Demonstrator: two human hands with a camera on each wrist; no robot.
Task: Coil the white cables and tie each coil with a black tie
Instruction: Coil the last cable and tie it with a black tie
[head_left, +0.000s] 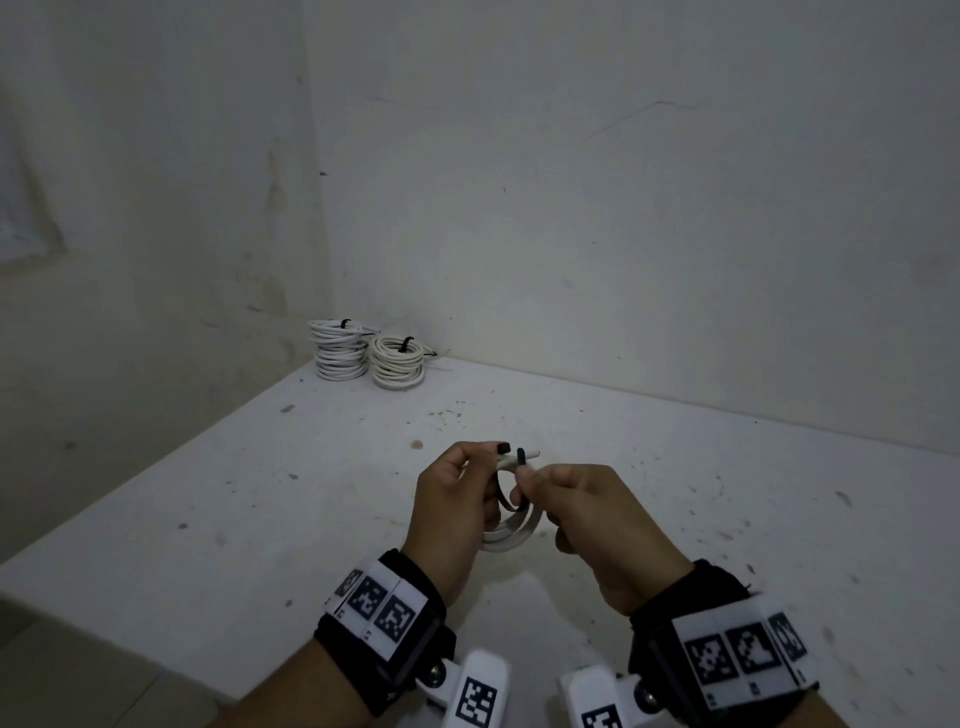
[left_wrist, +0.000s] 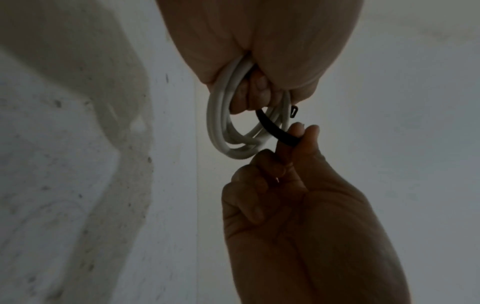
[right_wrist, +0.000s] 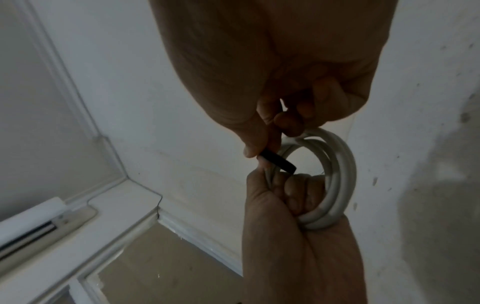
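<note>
A small white cable coil hangs just above the white table. My left hand grips it, fingers curled through the loops. A black tie wraps over the top of the coil, beside a loose white cable end. My right hand pinches the tie between thumb and fingers. In the left wrist view the coil droops from my left hand and my right hand pinches the tie. The right wrist view shows my right hand on the tie above the coil.
Two stacks of tied white coils stand in the far corner against the wall. The table's left edge runs diagonally from that corner toward me, with floor below. Walls close the back and left.
</note>
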